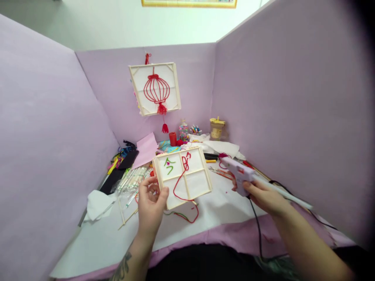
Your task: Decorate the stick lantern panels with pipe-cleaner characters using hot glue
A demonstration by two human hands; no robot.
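Note:
My left hand (152,199) grips the lower left edge of a wood-framed paper lantern panel (199,178), holding it tilted above the table. Green yarn strokes (170,169) are on its upper left pane. Red yarn (185,166) forms a shape on the upper right pane, and its loose tail runs down over the front and past the lower edge. In my right hand (258,191) is a white hot glue gun (238,171) with a glue stick (288,195) out of its back, its nozzle pointing up and left, apart from the panel.
A framed panel with a red yarn lantern (156,89) hangs on the back partition. Behind lie a red candle-like cylinder (172,139), a jar of coloured pompoms (184,132) and a yellow-lidded container (217,128). Bagged sticks (134,181) lie left. The gun's black cord (259,230) hangs over the front edge.

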